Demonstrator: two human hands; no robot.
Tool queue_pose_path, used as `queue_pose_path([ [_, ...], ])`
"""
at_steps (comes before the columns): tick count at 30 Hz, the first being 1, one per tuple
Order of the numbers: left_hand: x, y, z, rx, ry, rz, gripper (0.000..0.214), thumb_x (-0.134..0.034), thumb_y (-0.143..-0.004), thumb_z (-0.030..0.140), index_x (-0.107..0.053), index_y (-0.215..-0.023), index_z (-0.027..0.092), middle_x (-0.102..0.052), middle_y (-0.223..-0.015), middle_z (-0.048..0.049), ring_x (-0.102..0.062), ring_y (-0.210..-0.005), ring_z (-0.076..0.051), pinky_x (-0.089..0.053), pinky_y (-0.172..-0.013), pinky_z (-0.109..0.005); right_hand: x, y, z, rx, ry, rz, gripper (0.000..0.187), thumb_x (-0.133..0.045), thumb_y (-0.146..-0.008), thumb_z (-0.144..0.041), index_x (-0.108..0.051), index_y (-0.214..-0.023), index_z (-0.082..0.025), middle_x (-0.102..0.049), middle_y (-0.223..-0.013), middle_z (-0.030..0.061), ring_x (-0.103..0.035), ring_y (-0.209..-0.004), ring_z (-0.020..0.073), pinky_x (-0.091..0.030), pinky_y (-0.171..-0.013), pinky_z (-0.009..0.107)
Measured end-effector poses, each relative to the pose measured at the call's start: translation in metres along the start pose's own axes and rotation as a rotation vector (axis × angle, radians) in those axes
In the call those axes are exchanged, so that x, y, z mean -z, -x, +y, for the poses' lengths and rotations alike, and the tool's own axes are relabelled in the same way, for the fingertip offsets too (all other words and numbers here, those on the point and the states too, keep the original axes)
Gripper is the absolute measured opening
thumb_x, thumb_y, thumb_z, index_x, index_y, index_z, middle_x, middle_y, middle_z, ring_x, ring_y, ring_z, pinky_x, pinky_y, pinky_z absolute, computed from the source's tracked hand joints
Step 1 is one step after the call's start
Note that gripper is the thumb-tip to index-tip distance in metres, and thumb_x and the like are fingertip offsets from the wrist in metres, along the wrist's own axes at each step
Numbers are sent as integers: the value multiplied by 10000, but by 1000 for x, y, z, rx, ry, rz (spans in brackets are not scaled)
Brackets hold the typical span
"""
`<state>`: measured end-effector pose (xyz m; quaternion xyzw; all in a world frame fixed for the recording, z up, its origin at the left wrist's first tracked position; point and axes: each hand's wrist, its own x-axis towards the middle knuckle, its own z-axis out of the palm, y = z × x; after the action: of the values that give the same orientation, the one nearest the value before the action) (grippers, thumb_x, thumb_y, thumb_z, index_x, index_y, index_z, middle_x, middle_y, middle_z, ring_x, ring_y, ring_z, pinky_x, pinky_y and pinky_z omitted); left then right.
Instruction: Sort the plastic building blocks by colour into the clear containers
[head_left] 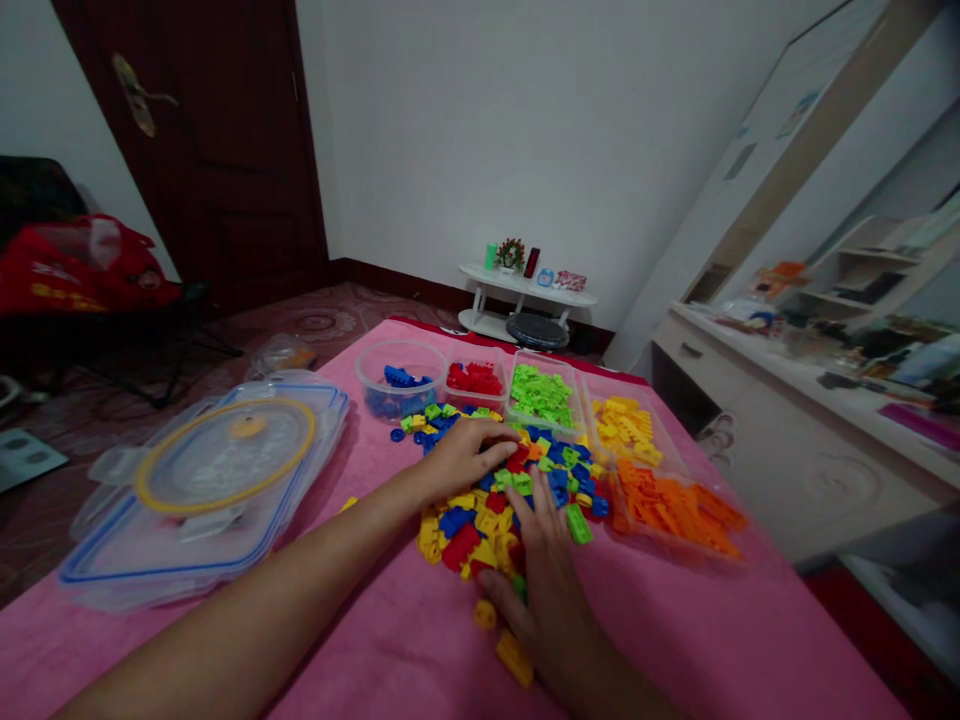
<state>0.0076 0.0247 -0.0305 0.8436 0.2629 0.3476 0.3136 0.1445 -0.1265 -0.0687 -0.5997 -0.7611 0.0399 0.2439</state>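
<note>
A mixed pile of plastic building blocks (457, 522) in yellow, blue, red, green and orange lies on a pink cloth. My left hand (466, 455) reaches over the far part of the pile, thumb and fingers curled together at a red building block (517, 458). Just beyond its fingertips is an orange block (536, 451). Lower and to the right, my right hand (549, 560) rests on the pile with fingers stretched and thumb apart, holding nothing visible. A green block (578, 524) lies beside its fingers. Yellow blocks (514, 658) sit near its thumb side.
Behind the pile stand a round tub (401, 352) of blue blocks and clear boxes of red (475, 378), green (541, 395) and yellow blocks (624, 430). Orange blocks (671, 508) fill a box at right. Stacked clear lids (217, 470) lie left. A cabinet (810, 440) flanks the right.
</note>
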Motion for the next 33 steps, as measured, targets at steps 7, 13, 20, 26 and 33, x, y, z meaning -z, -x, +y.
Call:
queue_pose_path([
  [7,6,-1,0,15,46,171,255,-488,-857,272,-698,-945,156,-694,-946,-56,-624,-862,-156,-451,-792,-245,0,-43,-1,-12,-96,64,523,-467,-876,-359,-367,-1357,-183,-140,-1526,122,-155,-1396,255,-252,-1087,471],
  [13,18,-3,-3,25,9,246,220,-504,-836,229,-703,-912,174,-704,-946,-47,-626,-902,-169,-449,-833,-261,35,-86,-1,26,-282,115,253,-460,-886,-328,-672,-919,-194,-588,-1217,94,-512,-1152,223,-368,-996,407],
  [20,34,-9,-3,29,-83,163,204,-522,-811,191,-709,-891,178,-714,-869,-14,-631,-784,-140,-447,-728,-229,62,-130,19,-65,-489,136,205,-526,-816,-298,-680,-837,-165,-693,-805,46,-627,-750,182,-479,-695,294],
  [26,30,-4,-15,6,-247,40,318,-601,-766,265,-664,-1070,193,-671,-1079,-55,-592,-992,-194,-423,-877,-276,35,-123,23,32,-256,82,299,-617,-728,-238,-679,-1020,-218,-677,-1053,47,-578,-1003,226,-418,-901,370],
  [33,30,-1,-15,61,-379,-116,328,-615,-751,294,-672,-1065,218,-700,-995,-63,-606,-929,-213,-410,-841,-271,28,-112,16,77,-84,43,189,-623,-733,-217,-672,-915,-226,-660,-1016,34,-541,-1004,223,-397,-883,345],
])
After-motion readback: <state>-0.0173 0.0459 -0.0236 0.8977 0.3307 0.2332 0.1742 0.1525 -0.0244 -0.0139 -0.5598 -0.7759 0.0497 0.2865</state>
